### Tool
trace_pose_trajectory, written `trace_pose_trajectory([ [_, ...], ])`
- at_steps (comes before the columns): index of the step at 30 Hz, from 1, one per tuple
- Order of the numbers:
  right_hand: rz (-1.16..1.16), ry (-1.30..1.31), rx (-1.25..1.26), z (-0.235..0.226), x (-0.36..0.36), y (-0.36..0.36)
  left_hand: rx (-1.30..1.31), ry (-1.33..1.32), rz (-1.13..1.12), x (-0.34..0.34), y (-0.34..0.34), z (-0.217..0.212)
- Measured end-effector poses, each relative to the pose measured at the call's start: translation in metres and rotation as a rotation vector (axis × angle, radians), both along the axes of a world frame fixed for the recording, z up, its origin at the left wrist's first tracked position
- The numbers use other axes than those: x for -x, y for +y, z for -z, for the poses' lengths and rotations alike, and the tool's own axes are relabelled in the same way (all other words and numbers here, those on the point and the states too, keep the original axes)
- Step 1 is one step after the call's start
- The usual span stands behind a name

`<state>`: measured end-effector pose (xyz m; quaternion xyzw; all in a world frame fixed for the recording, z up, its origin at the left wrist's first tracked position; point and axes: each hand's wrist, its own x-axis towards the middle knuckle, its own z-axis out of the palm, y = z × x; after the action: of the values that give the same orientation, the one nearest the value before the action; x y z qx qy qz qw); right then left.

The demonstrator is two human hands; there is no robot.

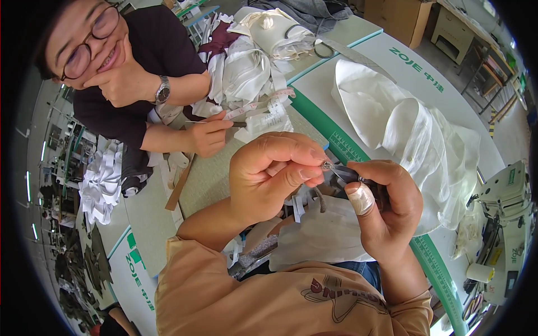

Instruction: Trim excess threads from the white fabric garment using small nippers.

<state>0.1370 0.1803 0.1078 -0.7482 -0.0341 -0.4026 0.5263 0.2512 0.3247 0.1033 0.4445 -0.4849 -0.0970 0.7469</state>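
My left hand [274,173] is raised over the table with thumb and forefinger pinched on a small grey metal piece [325,165]. My right hand [386,207], with a white bandage on the thumb, grips small metal snips [343,173] whose tips touch that piece. A short dark cord [321,200] hangs just below my left thumb. Under both hands lies a white fabric piece [314,235].
A person in a dark top leans on the table at upper left, one hand [208,134] holding a thin tool. White garments [414,134] lie at right, more white fabric [252,61] at the back. A sewing machine [504,224] stands far right. A green ruler strip [330,134] crosses the table.
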Motion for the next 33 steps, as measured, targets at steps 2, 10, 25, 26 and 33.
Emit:
trace_pose_trajectory([
  [2, 0.001, 0.01, 0.017, -0.002, 0.001, -0.001, -0.015, -0.003, -0.005, 0.0, 0.0, -0.001],
  [10, 0.088, 0.013, 0.316, -0.017, 0.008, -0.008, -0.119, -0.234, -0.128, -0.001, 0.004, -0.011],
  [25, 0.199, -0.019, 0.499, -0.024, 0.007, -0.007, -0.053, 0.158, 0.017, 0.007, 0.007, -0.008],
  [26, 0.204, -0.02, 0.502, -0.024, 0.007, -0.006, -0.058, 0.155, 0.036, 0.006, 0.008, -0.008],
  [33, 0.238, -0.035, 0.552, -0.022, 0.007, -0.006, -0.094, 0.231, 0.104, 0.002, 0.008, -0.01],
])
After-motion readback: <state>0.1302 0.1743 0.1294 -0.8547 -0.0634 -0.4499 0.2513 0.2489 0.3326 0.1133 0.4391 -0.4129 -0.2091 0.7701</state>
